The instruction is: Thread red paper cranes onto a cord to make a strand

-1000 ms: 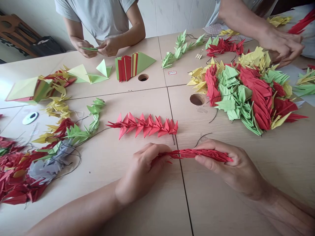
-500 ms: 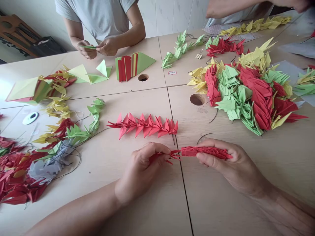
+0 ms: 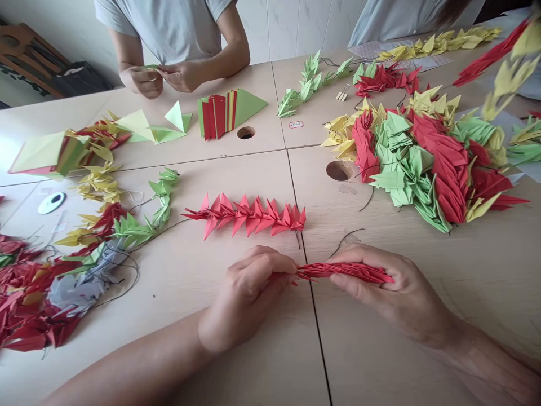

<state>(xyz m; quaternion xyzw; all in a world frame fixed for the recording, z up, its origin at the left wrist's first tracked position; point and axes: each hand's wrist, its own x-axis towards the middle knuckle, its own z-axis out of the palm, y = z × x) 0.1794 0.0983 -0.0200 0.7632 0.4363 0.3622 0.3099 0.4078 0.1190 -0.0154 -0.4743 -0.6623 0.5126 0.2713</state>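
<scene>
Between my two hands lies a narrow bundle of folded red paper pieces (image 3: 344,272), packed flat and close together. My right hand (image 3: 393,285) is closed round its right part, thumb below and fingers above. With fingers and thumb pinched, my left hand (image 3: 257,287) grips the bundle's left end, which is partly hidden by the fingers. Just beyond my hands a string of red paper cranes (image 3: 249,215) rests on the table, its wings spread. A dark thread (image 3: 344,241) runs out beside my right hand.
At right is a heap of red, green and yellow paper crane strings (image 3: 422,163). More strings (image 3: 38,299) pile up at left. Paper sheets (image 3: 220,117) and a round hole (image 3: 339,170) lie ahead. A co-worker's hands (image 3: 164,79) fold paper at the far side.
The bundle's left end has met my left fingers; the gap between the red pieces has closed. At upper right, red and yellow strings now hang over the heap and a co-worker's arm has left.
</scene>
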